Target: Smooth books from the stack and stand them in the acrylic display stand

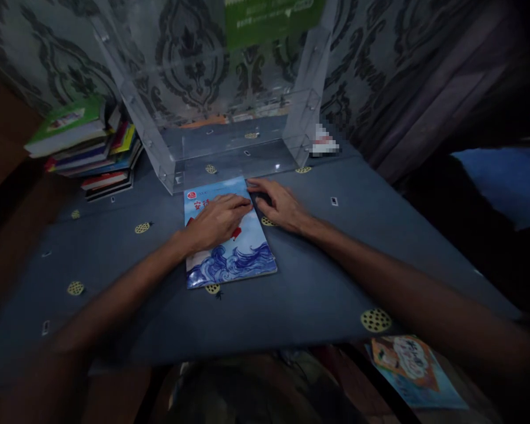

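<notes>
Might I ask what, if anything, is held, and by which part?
Nothing appears gripped; the left hand lies on the blue paperback, the right hand alongside.

Premises assessed as domestic, most likely a room in a home. Evidence noted: ornate damask-patterned wallpaper (192, 53) behind the counter (322, 294), whose grey-blue surface carries a pineapple print; purplish drapery (437, 112) at right; a stack of books (82, 150) at left; a blue illustrated book (229, 265) at centre. Lighting dim. Exact room type cannot be determined.
</notes>
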Available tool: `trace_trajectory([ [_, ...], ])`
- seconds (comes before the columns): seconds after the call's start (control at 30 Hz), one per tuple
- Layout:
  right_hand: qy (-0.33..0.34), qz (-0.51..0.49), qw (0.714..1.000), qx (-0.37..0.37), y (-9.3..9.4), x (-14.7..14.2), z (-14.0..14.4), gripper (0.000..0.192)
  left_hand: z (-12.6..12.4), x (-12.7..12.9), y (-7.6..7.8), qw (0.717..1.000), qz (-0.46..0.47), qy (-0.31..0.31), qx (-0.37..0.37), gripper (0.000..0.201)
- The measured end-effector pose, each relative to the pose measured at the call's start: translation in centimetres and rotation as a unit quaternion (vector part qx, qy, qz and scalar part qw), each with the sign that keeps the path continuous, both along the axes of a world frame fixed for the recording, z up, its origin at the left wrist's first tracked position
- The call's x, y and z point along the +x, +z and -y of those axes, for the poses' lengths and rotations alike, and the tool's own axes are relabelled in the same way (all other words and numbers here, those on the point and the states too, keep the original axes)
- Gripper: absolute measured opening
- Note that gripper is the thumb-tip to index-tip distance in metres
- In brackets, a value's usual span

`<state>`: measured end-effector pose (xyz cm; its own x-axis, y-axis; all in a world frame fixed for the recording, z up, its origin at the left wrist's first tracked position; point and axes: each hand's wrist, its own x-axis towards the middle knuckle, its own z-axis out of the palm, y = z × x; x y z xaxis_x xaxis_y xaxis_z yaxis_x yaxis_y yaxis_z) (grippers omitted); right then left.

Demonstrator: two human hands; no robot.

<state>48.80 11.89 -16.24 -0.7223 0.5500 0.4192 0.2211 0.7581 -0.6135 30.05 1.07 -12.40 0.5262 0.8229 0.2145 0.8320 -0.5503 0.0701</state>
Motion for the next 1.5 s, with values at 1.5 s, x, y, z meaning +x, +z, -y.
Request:
trace_trajectory([
  [1.5, -0.002, 0.073, 0.989, 0.128, -0.2, 0.2, 0.6, 0.043, 15.3, -1.4, 1.7, 0.998, 0.047, -0.026, 0.017, 0.03],
])
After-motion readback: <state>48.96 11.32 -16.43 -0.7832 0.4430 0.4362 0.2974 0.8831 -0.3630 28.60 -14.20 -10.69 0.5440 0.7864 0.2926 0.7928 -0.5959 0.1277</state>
